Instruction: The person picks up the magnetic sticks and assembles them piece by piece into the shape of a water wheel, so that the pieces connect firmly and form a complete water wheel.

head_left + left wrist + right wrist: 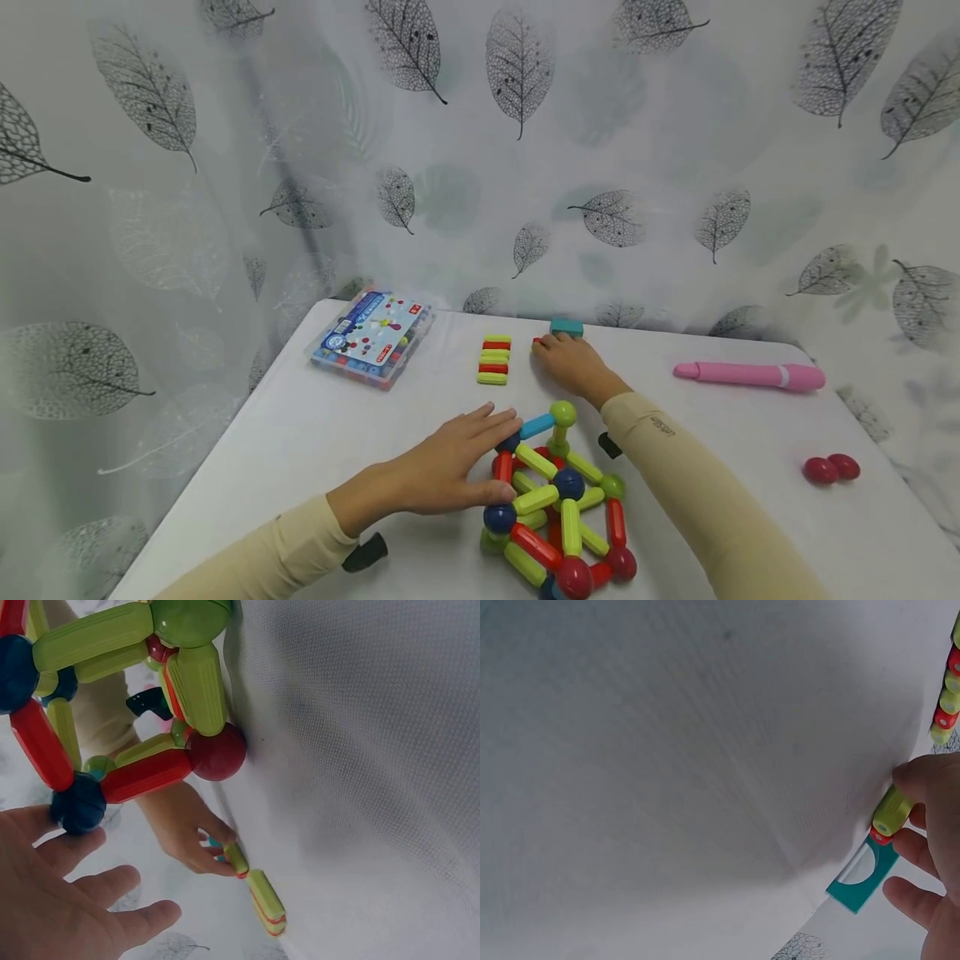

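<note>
A magnetic stick-and-ball structure [558, 500] in green, red and blue stands on the white table [315, 433]. My left hand [480, 454] lies flat beside it, straight fingers touching its left side near a dark blue ball [79, 804]. The left hand [67, 900] holds nothing. My right hand [558, 354] reaches to the far edge and pinches a yellow-green stick [894, 810] with a red one [880, 836] under it, next to a teal block [862, 877]. A row of green and red sticks [493, 360] lies just left of that hand.
A clear plastic box [372, 336] of pieces sits at the far left. A pink pen-shaped thing [750, 375] and two red balls [831, 468] lie to the right. A leaf-print curtain [517, 150] hangs behind the table.
</note>
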A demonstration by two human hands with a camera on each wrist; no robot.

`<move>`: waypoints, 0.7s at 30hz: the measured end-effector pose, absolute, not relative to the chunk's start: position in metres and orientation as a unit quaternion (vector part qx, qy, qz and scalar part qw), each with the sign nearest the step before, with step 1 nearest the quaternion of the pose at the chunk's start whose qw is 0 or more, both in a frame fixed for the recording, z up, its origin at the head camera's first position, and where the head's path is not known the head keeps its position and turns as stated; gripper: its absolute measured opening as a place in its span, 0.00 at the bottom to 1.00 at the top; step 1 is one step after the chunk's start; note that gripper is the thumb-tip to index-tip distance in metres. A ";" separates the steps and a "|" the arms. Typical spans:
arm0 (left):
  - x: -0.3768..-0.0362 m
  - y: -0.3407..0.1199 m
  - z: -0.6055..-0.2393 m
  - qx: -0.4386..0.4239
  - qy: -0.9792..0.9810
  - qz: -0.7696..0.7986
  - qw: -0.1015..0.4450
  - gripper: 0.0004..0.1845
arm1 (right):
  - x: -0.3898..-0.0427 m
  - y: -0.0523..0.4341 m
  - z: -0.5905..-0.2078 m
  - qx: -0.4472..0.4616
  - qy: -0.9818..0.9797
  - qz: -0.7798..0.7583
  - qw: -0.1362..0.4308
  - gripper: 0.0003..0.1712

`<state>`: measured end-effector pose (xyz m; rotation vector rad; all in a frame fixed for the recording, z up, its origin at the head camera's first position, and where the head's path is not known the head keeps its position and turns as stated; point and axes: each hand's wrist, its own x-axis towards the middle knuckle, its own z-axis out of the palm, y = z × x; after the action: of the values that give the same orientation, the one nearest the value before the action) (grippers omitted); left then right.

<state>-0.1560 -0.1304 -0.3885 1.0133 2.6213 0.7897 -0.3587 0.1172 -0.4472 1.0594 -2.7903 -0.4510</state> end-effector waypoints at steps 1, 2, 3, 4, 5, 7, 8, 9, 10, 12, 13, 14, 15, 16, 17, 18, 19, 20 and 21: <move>-0.156 -0.130 -0.389 0.346 0.892 0.269 0.110 0.45 | -0.358 0.117 -0.448 0.353 -0.921 -0.151 0.067 0.24; -0.156 -0.130 -0.389 0.346 0.892 0.270 0.110 0.45 | -0.358 0.117 -0.449 0.355 -0.920 -0.151 0.072 0.24; -0.156 -0.131 -0.389 0.345 0.892 0.271 0.111 0.45 | -0.358 0.117 -0.449 0.357 -0.919 -0.151 0.078 0.24; -0.156 -0.131 -0.390 0.345 0.892 0.271 0.110 0.45 | -0.357 0.117 -0.450 0.358 -0.918 -0.152 0.083 0.24; -0.156 -0.131 -0.390 0.345 0.892 0.271 0.110 0.45 | -0.357 0.117 -0.451 0.359 -0.917 -0.153 0.087 0.24; -0.157 -0.131 -0.390 0.345 0.892 0.270 0.111 0.45 | -0.357 0.117 -0.453 0.362 -0.915 -0.154 0.090 0.25; -0.157 -0.131 -0.389 0.345 0.892 0.271 0.113 0.44 | -0.357 0.117 -0.453 0.363 -0.914 -0.154 0.091 0.25; -0.157 -0.131 -0.389 0.344 0.892 0.271 0.114 0.44 | -0.357 0.117 -0.453 0.365 -0.914 -0.155 0.091 0.24; -0.157 -0.131 -0.389 0.344 0.892 0.270 0.114 0.44 | -0.357 0.117 -0.452 0.365 -0.913 -0.156 0.091 0.24; -0.157 -0.131 -0.389 0.344 0.892 0.271 0.114 0.45 | -0.356 0.116 -0.451 0.367 -0.913 -0.153 0.091 0.24; -0.157 -0.131 -0.389 0.344 0.892 0.271 0.114 0.45 | -0.355 0.116 -0.450 0.366 -0.914 -0.150 0.091 0.24; -0.157 -0.131 -0.389 0.344 0.892 0.272 0.114 0.45 | -0.355 0.115 -0.449 0.366 -0.914 -0.147 0.091 0.24; -0.157 -0.131 -0.389 0.344 0.892 0.271 0.113 0.45 | -0.355 0.115 -0.449 0.365 -0.915 -0.144 0.090 0.23; -0.157 -0.131 -0.389 0.344 0.892 0.272 0.113 0.45 | -0.354 0.115 -0.448 0.366 -0.916 -0.141 0.090 0.23; -0.157 -0.131 -0.389 0.345 0.892 0.271 0.112 0.45 | -0.354 0.115 -0.448 0.365 -0.916 -0.138 0.089 0.23; -0.157 -0.130 -0.390 0.345 0.892 0.270 0.111 0.45 | -0.354 0.114 -0.448 0.365 -0.917 -0.135 0.087 0.23; -0.157 -0.130 -0.390 0.345 0.892 0.269 0.111 0.45 | -0.354 0.114 -0.447 0.365 -0.917 -0.134 0.086 0.23; -0.157 -0.130 -0.390 0.346 0.892 0.268 0.110 0.45 | -0.354 0.114 -0.448 0.366 -0.917 -0.134 0.084 0.23; -0.157 -0.130 -0.390 0.346 0.892 0.268 0.110 0.45 | -0.354 0.114 -0.448 0.367 -0.917 -0.134 0.084 0.23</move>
<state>-0.1567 -0.1302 -0.3895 1.0160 2.6221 0.7883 -0.3537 0.1141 -0.4477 1.0943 -2.7349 -0.3986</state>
